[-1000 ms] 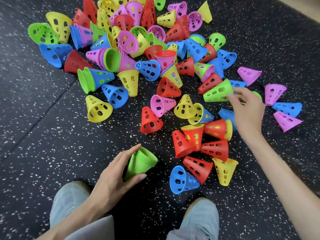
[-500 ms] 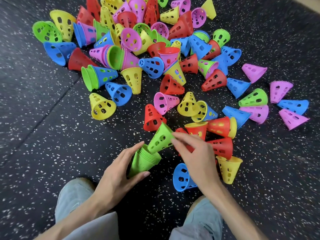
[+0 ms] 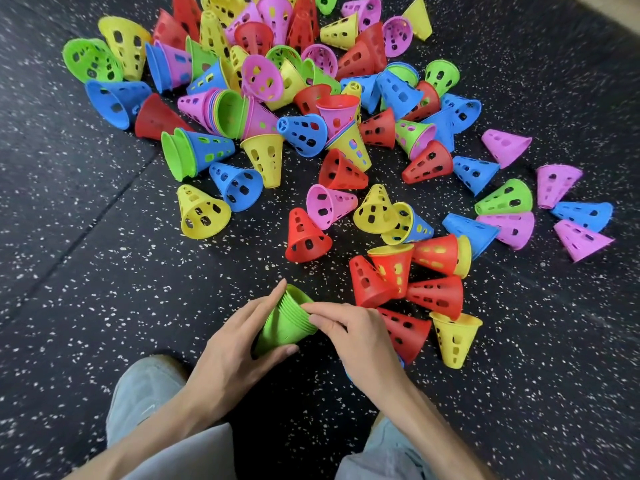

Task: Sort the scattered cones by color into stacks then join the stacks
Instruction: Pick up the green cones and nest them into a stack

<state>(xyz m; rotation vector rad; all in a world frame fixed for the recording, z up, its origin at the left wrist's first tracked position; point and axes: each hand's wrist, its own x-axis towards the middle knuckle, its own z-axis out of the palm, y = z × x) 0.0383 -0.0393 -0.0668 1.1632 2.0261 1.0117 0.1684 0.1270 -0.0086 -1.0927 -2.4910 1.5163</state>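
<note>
Green stack (image 3: 285, 325) gripped in both hands, rims apparently flush

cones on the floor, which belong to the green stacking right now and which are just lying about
In hand:
green stack, gripped by left hand
right hand, fingers on its rim
loose green cone, likely next

Lying about for now:
red cones
yellow cone
pink cone
blue cone

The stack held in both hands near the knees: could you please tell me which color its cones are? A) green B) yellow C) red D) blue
A: the stack of cones is green, held in the grip of the left hand while the right hand touches its rim.
</note>
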